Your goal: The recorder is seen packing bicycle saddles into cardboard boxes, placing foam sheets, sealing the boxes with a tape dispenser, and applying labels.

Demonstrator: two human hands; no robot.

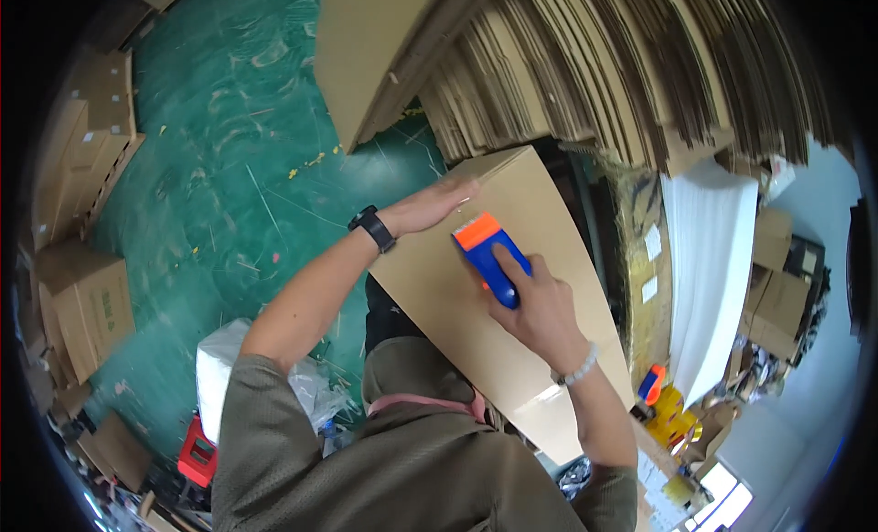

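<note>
Right hand point(544, 308) grips blue-and-orange tape dispenser point(489, 260) over cardboard box point(439, 303); left hand point(434, 207) lies flat at box's far-left edge. Dispenser likely light, stiff; best held by blue body point(487, 271), clear of orange end point(477, 232).

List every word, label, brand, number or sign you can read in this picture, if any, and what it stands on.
Nothing is clear enough to quote.
Brown carton at far left: dark print on its side, too small and blurred to read.
Two white labels on the tan panel at right: any print is too small.
Blue-and-orange hand tool in the right hand: no lettering distinguishable.
</note>
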